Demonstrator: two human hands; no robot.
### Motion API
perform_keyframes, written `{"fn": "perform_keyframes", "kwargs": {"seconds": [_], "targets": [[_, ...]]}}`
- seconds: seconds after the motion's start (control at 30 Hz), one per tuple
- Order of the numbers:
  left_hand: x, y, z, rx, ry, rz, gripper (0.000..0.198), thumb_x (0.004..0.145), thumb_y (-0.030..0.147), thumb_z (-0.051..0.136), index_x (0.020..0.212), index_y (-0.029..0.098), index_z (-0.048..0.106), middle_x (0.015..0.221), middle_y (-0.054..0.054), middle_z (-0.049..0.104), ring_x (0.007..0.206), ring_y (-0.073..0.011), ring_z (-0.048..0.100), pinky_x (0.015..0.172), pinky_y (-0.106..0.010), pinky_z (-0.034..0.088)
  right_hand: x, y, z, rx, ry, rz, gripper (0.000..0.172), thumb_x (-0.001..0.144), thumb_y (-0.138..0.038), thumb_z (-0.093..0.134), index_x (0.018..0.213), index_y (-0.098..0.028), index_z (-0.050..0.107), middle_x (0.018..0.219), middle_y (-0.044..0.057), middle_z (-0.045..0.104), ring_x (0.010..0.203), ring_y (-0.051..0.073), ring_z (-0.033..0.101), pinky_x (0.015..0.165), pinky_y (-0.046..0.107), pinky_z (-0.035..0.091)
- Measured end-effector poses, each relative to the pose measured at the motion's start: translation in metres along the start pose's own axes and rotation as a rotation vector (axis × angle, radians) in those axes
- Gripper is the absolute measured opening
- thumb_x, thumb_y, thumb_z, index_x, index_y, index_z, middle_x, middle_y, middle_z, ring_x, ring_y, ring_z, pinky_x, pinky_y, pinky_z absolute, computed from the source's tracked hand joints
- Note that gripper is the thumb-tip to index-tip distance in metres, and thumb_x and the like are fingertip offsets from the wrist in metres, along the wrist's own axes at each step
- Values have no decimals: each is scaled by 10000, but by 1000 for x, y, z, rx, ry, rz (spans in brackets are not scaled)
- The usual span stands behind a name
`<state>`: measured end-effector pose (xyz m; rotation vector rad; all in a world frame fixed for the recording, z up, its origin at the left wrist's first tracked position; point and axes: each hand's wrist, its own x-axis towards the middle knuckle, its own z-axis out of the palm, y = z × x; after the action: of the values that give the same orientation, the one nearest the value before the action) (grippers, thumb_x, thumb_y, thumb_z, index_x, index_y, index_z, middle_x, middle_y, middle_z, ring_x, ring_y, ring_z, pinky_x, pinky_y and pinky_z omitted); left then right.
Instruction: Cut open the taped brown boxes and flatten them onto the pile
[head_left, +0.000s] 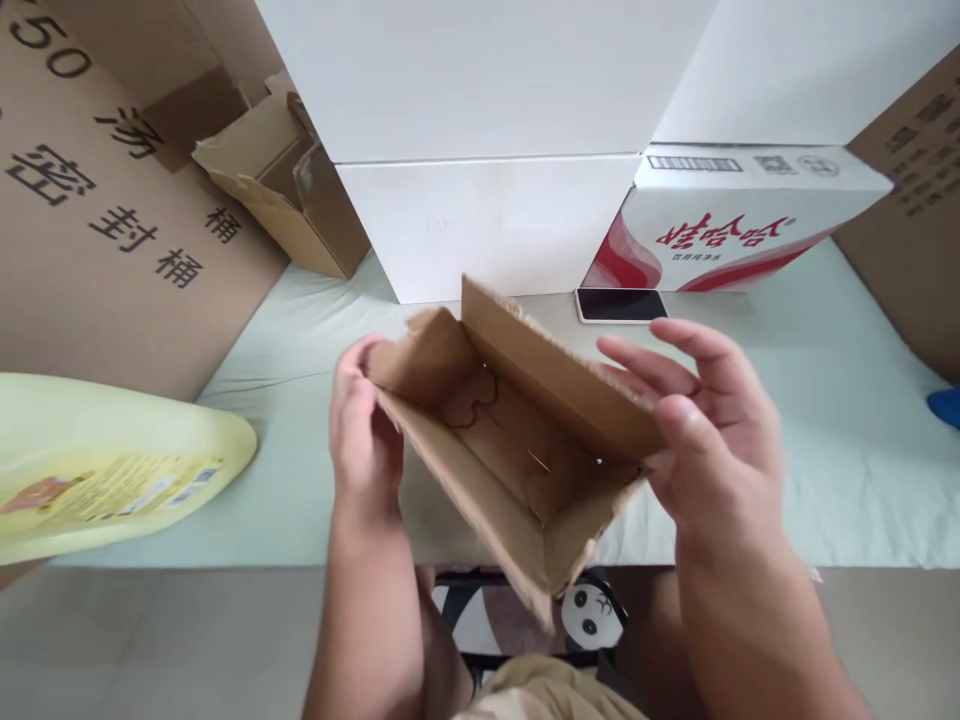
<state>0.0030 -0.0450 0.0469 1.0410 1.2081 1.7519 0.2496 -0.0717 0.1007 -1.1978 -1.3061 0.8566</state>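
a pale green cloth (862, 470) is the widest thing in view, spread under everything at working height. a big brown carton (45, 300) printed with black characters stands at the left, and a plain white box (487, 230) and a red-and-white drinking-water carton (735, 240) stand at the back. a yellow-green bottle (127, 470) is near the left edge.

the torn-edged cardboard box (517, 430) is held up between the two hands, over the near edge of the cloth, slanted, its open mouth turned up toward the person. the left hand (360, 420) pinches its left end, fingers wrapped round the corner. the right hand (712, 430) is spread, thumb by the right corner and fingers loose behind the far wall (how much weight it bears cannot be told).

a good hold probably asks for support low on both end walls, since ragged rims likely bend or tear under a pinch; an even, light squeeze should keep the walls square. a phone (621, 306) lies just beyond, so wide swings are best avoided. smallest of all, a thin dark curved line (474, 410) shows inside, perhaps string, perhaps a mark.
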Motion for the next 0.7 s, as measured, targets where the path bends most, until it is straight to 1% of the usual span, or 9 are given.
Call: {"fn": "perform_keyframes", "kwargs": {"seconds": [0.07,0.1,0.17,0.23,0.3,0.4,0.5,0.6,0.7], "targets": [[0,-6,-6,10,-41,16,459,906,656,679,1074,232,727,1129,-70,755,1077,-245,707,972,-363,570,-3,10,3,36,-28,-27,518,897,-683,711,1235,-298,633,1193,122,791,1031,316,802,842,482,673],[0,-9,-7,32,-66,24,439,903,642,695,1024,222,743,1128,-81,758,1113,-251,705,1019,-368,557,-5,17,5,37,-7,-39,491,912,-675,701,1206,-288,627,1179,124,794,1016,308,806,863,490,673],[-1,-12,-9,88,-101,49,418,930,626,671,977,219,755,1137,-90,759,1185,-262,693,1103,-385,524,-11,31,7,11,106,-89,411,947,-619,690,1160,-277,613,1132,116,794,1003,287,802,892,486,666],[-1,-12,-8,108,-85,85,426,938,633,654,975,222,758,1126,-90,759,1185,-267,695,1114,-401,525,-15,43,8,-34,211,-177,340,964,-558,692,1140,-280,609,1095,101,781,1033,273,784,921,469,647],[-1,-12,-7,112,-65,102,424,931,631,663,963,221,764,1098,-87,764,1153,-264,706,1089,-401,540,-19,53,7,-63,217,-274,329,953,-535,710,1146,-287,612,1079,92,767,1058,272,766,925,460,634],[-1,-13,-7,120,-67,118,419,927,633,672,933,225,768,1064,-81,773,1117,-258,716,1059,-393,551,-22,63,3,-59,121,-331,374,915,-489,758,1193,-296,598,1136,92,757,1090,281,753,920,469,637],[-1,-15,-7,168,-78,135,458,946,667,644,918,225,763,1020,-74,770,1067,-242,718,1033,-373,557,-25,70,-4,-16,33,-226,438,885,-361,808,1271,-323,605,1217,74,753,1118,262,750,940,448,642],[-3,-18,-7,242,-77,107,478,938,692,652,953,230,777,1010,-63,762,1026,-225,713,968,-331,571,-26,75,-11,45,-109,-114,348,938,-292,761,1271,-354,684,1250,45,769,1131,249,756,982,444,637],[-5,-20,-3,250,-59,51,454,909,661,718,1046,235,793,1068,-64,780,1017,-217,720,896,-299,585,-24,78,-15,81,-250,-135,256,990,-306,697,1231,-370,756,1340,41,754,1255,271,722,1077,482,600]]}}
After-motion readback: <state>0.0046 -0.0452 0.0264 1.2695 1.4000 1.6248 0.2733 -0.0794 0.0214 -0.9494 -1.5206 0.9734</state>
